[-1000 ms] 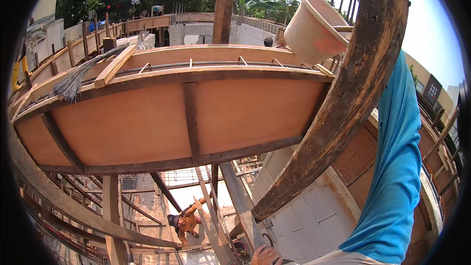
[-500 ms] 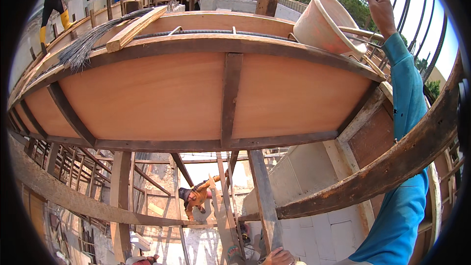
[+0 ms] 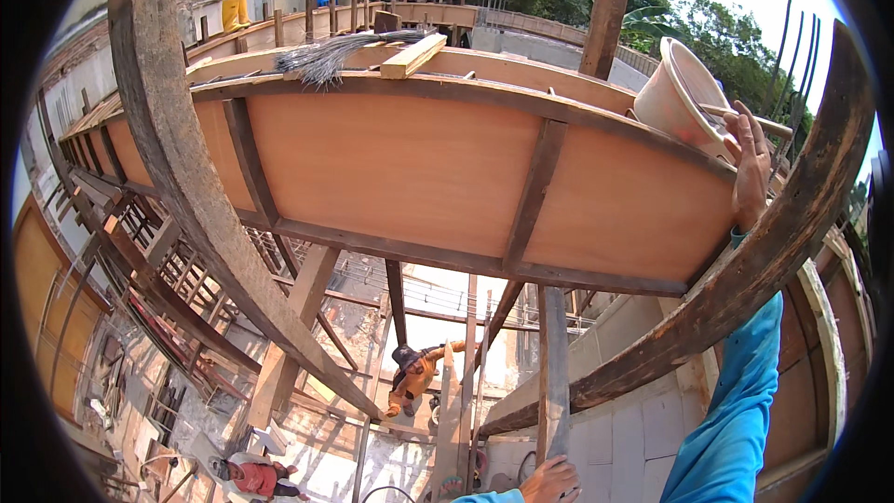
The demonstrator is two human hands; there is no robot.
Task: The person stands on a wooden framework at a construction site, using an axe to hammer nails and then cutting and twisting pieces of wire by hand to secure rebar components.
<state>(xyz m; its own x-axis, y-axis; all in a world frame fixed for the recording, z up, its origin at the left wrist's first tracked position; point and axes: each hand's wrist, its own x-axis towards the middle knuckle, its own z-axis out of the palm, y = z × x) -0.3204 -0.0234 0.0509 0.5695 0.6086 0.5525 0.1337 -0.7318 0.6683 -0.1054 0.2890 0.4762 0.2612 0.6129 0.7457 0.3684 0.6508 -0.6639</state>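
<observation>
My right hand (image 3: pixel 748 163) is raised at the right end of the plywood formwork panel (image 3: pixel 391 182), its fingers stretched up and holding nothing. Just beside it, a whitish plastic bucket (image 3: pixel 667 98) lies tilted on the formwork's top, mouth toward the right. A dark curved-looking timber (image 3: pixel 708 321) crosses in front of my right forearm. Low in the picture my left hand (image 3: pixel 549 482) grips a wooden post (image 3: pixel 553 368), fingers wrapped over its edge.
A bundle of thin wires (image 3: pixel 349 56) and a short plank (image 3: pixel 413 56) lie on the formwork. Far below stand a person in orange (image 3: pixel 419 377) and a person in red (image 3: pixel 261 478). Yellow boots (image 3: pixel 236 12) show at far left. Rebar (image 3: pixel 799 65) rises at right.
My right hand has let go of the bucket's thin wire handle and come down to the formwork's edge. The view has swung left. My left hand stays on the post.
</observation>
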